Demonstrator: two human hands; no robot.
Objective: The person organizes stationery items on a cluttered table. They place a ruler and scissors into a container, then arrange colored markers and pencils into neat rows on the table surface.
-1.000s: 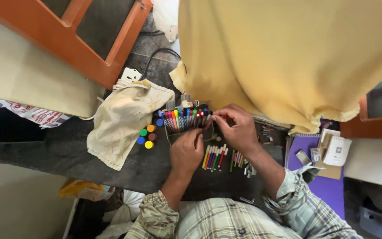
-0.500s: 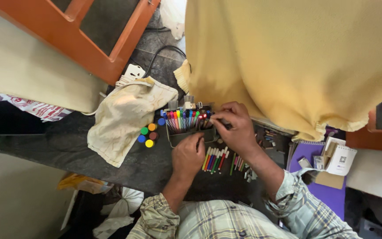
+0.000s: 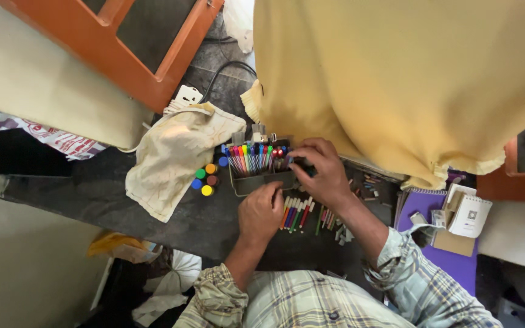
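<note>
A grey pen tray (image 3: 251,183) stands on the dark tabletop (image 3: 123,200), packed with upright coloured markers (image 3: 255,158). My left hand (image 3: 262,211) grips the tray's near wall, fingers curled over its rim. At the tray's right end my right hand (image 3: 322,175) has its fingertips pinched on a dark pen (image 3: 304,164); most of that pen is hidden by the fingers. More loose markers (image 3: 295,214) lie in a row just right of my left hand, under my right wrist.
Small paint pots (image 3: 205,179) sit left of the tray, beside a crumpled cream cloth (image 3: 174,155). A large yellow cloth (image 3: 408,79) hangs over the far side. A purple notebook (image 3: 454,258) and a white notepad (image 3: 470,214) lie at right. An orange wooden frame (image 3: 132,70) is at far left.
My right hand's fingertips slid slightly along the tray's right end and stay pinched there. My left hand keeps its grip on the tray. The view shifted a little.
</note>
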